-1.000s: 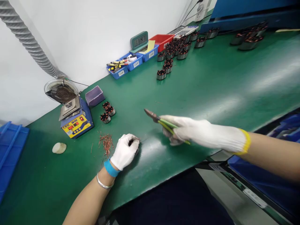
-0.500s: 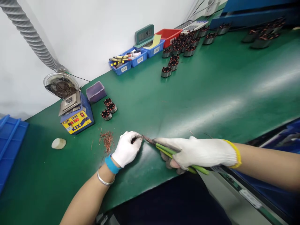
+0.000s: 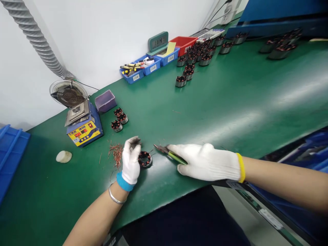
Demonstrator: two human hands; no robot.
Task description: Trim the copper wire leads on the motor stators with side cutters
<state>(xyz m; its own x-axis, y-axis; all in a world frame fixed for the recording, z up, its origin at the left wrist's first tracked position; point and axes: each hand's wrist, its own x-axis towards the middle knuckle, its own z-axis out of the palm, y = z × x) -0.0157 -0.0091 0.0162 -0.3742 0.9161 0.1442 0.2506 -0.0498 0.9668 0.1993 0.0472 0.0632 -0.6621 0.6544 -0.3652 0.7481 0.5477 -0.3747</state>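
A small motor stator (image 3: 145, 159), a dark ring with copper windings, lies on the green bench top. Just left of it is my left hand (image 3: 131, 160) in a white glove, its fingers loosely bent, thumb apart from them and nothing visible between. The glove's fingertips look dark and slightly blurred. My right hand (image 3: 205, 161), gloved as well, is closed around green-handled cutting pliers (image 3: 175, 158). Their jaws point left at the stator, a short gap away from it. Beside my left wrist lies a heap of copper wire clippings (image 3: 116, 153).
Three more stators (image 3: 120, 119) stand near a purple bin (image 3: 105, 101) and a blue-and-yellow solder pot (image 3: 84, 128). A white round piece (image 3: 64, 156) lies at left. Farther back are tool trays (image 3: 135, 76), a red tray (image 3: 183, 45), a clock (image 3: 158, 41) and many stators (image 3: 198, 53).
My left hand has come off the stator and shifted left, uncovering it. My right hand has drawn slightly left and turned, its pliers now apart from the stator.
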